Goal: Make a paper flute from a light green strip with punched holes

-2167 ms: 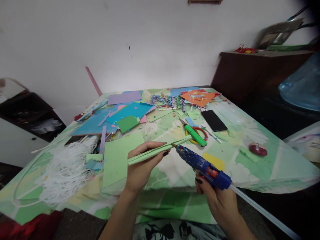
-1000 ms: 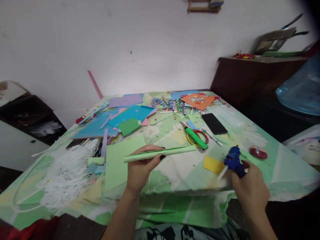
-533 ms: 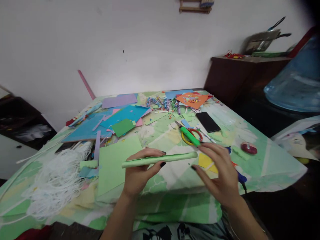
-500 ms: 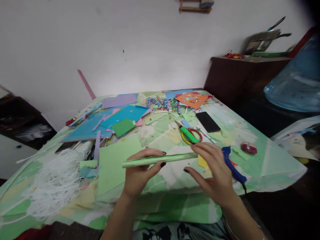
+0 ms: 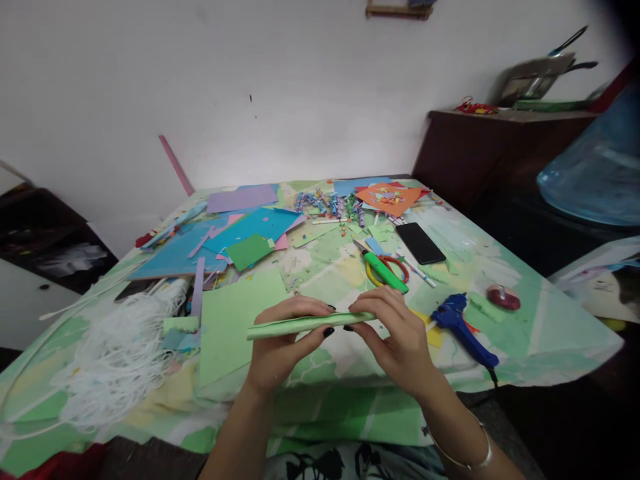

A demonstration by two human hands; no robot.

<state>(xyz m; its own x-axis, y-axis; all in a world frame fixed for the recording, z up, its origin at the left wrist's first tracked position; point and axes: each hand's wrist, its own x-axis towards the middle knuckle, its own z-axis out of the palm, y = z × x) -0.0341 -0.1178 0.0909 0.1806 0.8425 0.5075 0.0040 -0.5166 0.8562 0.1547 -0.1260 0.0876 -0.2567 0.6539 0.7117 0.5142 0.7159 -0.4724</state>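
Between my two hands, above the table's front edge, is a light green rolled paper strip (image 5: 300,325), held nearly level. My left hand (image 5: 283,340) pinches its middle, thumb below and fingers above. Toward its right end, my right hand (image 5: 393,337) grips it the same way, covering that end. Under and left of the strip lies a light green paper sheet (image 5: 235,327). Right of my right hand rests a blue glue gun (image 5: 463,328) beside a yellow paper piece. Beyond that hand are a green utility knife (image 5: 384,272) and red-and-yellow-handled scissors (image 5: 373,277).
A black phone (image 5: 421,243) and a dark red sharpener-like item (image 5: 503,297) lie on the right. On the left is a tangle of white cord (image 5: 117,360). Colored sheets (image 5: 255,230), an orange paper (image 5: 389,198) and curled scraps cover the back. A large blue water jug stands right.
My right hand has moved left and closed on the strip's right end; before, its fingers were apart near that end. The view has shifted slightly.
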